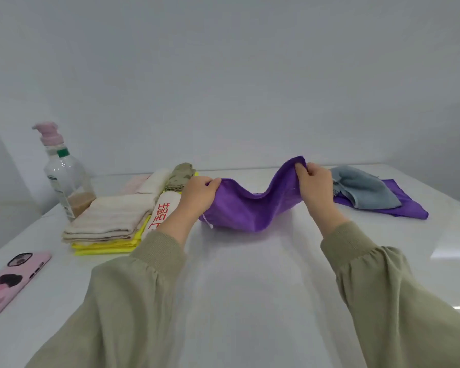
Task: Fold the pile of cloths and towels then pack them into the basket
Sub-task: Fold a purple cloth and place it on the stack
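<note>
Folding step: left hand (pixel 199 193) and right hand (pixel 315 184) hold the purple cloth (pixel 250 211) over the tabletop (pixel 250 274), fingers clenched on its upper edge. Next, probably bring the ends together evenly and lay it flat.

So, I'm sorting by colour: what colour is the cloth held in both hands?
The cloth is solid purple, best seen in the head view.
</note>
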A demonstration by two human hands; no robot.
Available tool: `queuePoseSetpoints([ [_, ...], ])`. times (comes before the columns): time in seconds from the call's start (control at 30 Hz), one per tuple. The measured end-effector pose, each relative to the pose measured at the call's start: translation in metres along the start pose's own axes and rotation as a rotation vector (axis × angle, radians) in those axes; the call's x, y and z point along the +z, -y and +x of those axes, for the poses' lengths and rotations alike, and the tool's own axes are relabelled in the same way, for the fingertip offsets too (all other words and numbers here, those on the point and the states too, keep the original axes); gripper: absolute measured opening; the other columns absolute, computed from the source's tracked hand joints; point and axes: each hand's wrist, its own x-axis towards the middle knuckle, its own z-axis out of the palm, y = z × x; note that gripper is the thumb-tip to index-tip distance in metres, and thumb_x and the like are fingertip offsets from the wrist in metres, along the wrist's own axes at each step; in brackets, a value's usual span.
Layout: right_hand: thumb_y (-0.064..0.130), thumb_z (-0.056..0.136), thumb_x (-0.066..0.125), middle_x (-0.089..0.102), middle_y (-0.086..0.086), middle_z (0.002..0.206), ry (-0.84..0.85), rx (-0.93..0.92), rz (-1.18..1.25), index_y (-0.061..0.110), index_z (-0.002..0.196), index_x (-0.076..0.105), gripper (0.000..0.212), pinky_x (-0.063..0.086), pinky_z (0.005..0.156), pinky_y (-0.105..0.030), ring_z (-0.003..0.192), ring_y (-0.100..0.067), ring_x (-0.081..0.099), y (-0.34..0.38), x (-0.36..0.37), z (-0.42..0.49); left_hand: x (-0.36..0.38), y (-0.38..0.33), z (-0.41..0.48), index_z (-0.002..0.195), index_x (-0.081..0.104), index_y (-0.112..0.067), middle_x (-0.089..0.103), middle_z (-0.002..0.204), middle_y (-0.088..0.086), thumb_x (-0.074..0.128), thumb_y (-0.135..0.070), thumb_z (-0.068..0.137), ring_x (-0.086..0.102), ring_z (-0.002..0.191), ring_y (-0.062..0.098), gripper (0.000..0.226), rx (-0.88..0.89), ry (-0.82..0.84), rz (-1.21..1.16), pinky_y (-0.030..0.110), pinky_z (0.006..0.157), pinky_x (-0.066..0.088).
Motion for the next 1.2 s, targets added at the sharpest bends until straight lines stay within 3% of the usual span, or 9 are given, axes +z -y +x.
queuePoseSetpoints([
  [0.1,0.017,0.092,0.050,0.028,-0.002,0.057,-0.015,-0.071,0.086,0.012,0.060,0.035,0.036,0.022,0.050,-0.028,0.053,-0.013,0.026,0.043,-0.008,0.011,-0.035,-0.046,0.007,0.079,0.060,-0.012,0.055,0.074,0.009,0.057,-0.024,0.091,0.050,0.069,0.022,0.017,-0.103,0.072,-0.315,0.030,0.065,0.038],
  [0.27,0.014,0.089,0.053,0.021,0.004,0.054,-0.088,-0.118,0.308,0.020,0.054,0.027,0.044,0.017,0.045,-0.024,0.048,-0.008,0.019,0.101,-0.029,0.025,-0.091,-0.098,0.011,0.066,0.051,-0.014,0.051,0.050,0.000,0.050,-0.014,0.088,0.048,0.041,0.013,0.022,-0.213,0.240,-0.726,0.017,0.043,0.039],
  [0.43,0.009,0.084,0.054,0.019,0.000,0.058,-0.115,-0.055,0.377,0.019,0.056,0.029,0.039,0.015,0.048,-0.026,0.053,-0.013,0.018,0.126,-0.042,0.046,-0.121,-0.115,0.023,0.068,0.050,-0.015,0.052,0.052,0.001,0.051,-0.010,0.088,0.049,0.038,0.012,0.021,-0.216,0.221,-0.644,0.016,0.042,0.042],
  [0.73,0.011,0.085,0.050,0.030,-0.003,0.048,-0.232,-0.074,-0.142,0.015,0.049,0.034,0.040,0.025,0.049,-0.033,0.055,-0.025,0.032,0.083,-0.024,0.087,-0.090,-0.086,0.075,0.115,0.062,-0.004,0.063,0.114,0.018,0.057,0.000,0.090,0.057,0.075,0.018,0.026,-0.181,-0.082,-0.489,0.021,0.054,0.046],
  [0.83,0.013,0.094,0.046,0.064,-0.018,0.090,-0.162,-0.060,-0.183,0.005,0.086,0.062,0.020,0.040,0.076,-0.033,0.093,-0.036,0.056,0.060,-0.002,0.092,-0.063,-0.066,0.090,0.136,0.045,0.000,0.051,0.137,0.019,0.047,0.007,0.092,0.062,0.105,0.025,0.044,-0.253,-0.117,-0.738,0.024,0.072,0.055],
  [0.9,0.018,0.098,0.043,0.038,-0.020,0.146,-0.009,-0.014,-0.212,0.000,0.142,0.033,0.049,0.028,0.108,-0.034,0.134,-0.033,0.036,0.039,0.013,0.091,-0.040,-0.049,0.088,0.147,0.030,-0.009,0.040,0.147,0.013,0.051,0.004,0.089,0.046,0.129,0.028,0.063,-0.247,-0.144,-0.593,0.030,0.098,0.045],
  [0.93,0.020,0.098,0.043,0.022,-0.019,0.154,0.053,-0.015,-0.257,0.001,0.149,0.016,0.060,0.020,0.113,-0.035,0.141,-0.032,0.024,0.026,0.021,0.086,-0.027,-0.039,0.081,0.150,0.024,-0.013,0.034,0.150,0.010,0.052,0.002,0.087,0.040,0.133,0.027,0.070,-0.218,-0.131,-0.439,0.028,0.100,0.040],
  [1.03,0.023,0.098,0.043,0.014,-0.020,0.156,0.164,-0.070,-0.513,0.002,0.149,0.011,0.064,0.017,0.115,-0.042,0.142,-0.036,0.018,-0.019,0.034,0.069,0.015,-0.004,0.059,0.149,0.025,-0.011,0.029,0.150,0.012,0.053,-0.003,0.086,0.035,0.135,0.028,0.070,-0.104,0.016,-0.034,0.027,0.101,0.036],
  [1.2,0.028,0.095,0.047,0.034,-0.020,0.145,0.493,-0.008,-0.809,0.002,0.142,0.031,0.056,0.029,0.109,-0.042,0.135,-0.037,0.032,-0.079,0.046,0.029,0.064,0.039,0.024,0.146,0.033,-0.009,0.032,0.153,0.011,0.053,-0.018,0.094,0.031,0.140,0.025,0.057,0.091,0.455,0.416,0.027,0.112,0.026],
])
